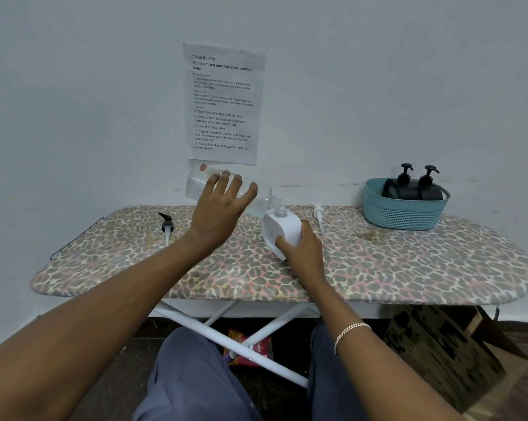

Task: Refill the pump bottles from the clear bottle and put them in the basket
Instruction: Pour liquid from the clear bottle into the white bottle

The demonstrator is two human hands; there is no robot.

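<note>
Pouring underway: left hand (223, 205), fingers spread over the clear bottle (196, 183), tips it neck-down to the right, mouth just above the open white bottle (279, 229), which the right hand (302, 250) grips. Liquid level is hard to see. Two dark bottles (414, 186) already sit in the basket (405, 214).

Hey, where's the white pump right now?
The white pump lies on the ironing board, right of the white bottle and left of the blue basket.

A white pump bottle (282, 230) sits on the leopard-print ironing board (378, 268). At two o'clock, a teal basket (405, 212) holds black pump bottles (414, 189). Pale blue-grey wall (74, 101).
</note>
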